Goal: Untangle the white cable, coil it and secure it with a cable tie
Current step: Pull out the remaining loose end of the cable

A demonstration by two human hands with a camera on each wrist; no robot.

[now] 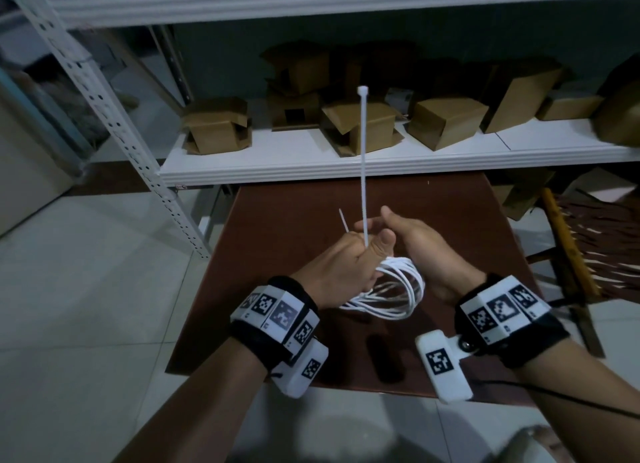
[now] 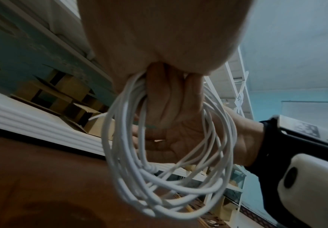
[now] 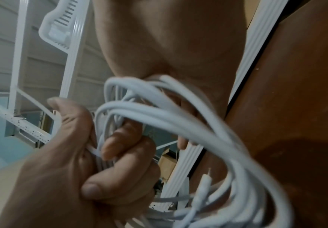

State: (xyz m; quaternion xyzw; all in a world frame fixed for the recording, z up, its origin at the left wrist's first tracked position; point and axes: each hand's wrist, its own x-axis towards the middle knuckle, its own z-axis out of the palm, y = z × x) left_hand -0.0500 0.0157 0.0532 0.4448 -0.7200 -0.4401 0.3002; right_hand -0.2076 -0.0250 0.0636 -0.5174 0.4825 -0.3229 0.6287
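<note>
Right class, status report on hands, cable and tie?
Left hand grips coiled white cable and white plastic cable tie. Right hand pinches the tie. Tie unfastened.

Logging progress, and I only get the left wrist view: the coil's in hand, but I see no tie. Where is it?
Observer: In the head view the tie stands upright from the left hand, which grips the coil.
Operator: Closed yet?
Observer: No. Its head is free at the top, and its tail pokes up beside the knuckles.
Operator: And the right hand?
Observer: The right hand reaches its fingers to the tie. I cannot confirm a pinch.
</note>
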